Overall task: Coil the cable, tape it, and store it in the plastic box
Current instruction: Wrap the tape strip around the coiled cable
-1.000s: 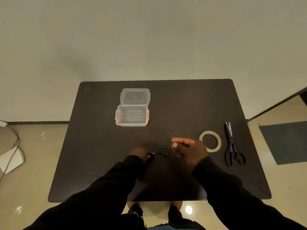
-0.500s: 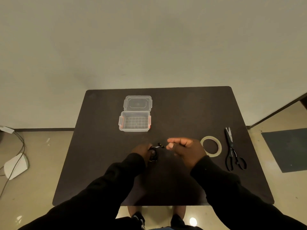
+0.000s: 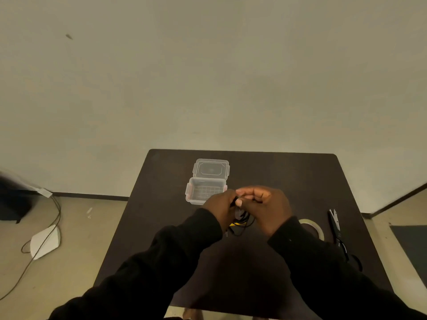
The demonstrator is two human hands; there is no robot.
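Cable: thin, black, partly looped, dangling between hands above dark matte surface; yellow mark near loops. Left hand and right hand both pinched closed on it, fingertips meeting. Coiling underway, judged unfinished. Tape roll, translucent ring, untouched; black scissors beside it. Plastic box, clear, ribbed floor, lid open, empty.

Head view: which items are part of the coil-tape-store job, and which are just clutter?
Job:
- cable, held by left hand and right hand
- tape roll
- scissors
- plastic box, lid open

Lying about:
- white device on the floor
- floor cord
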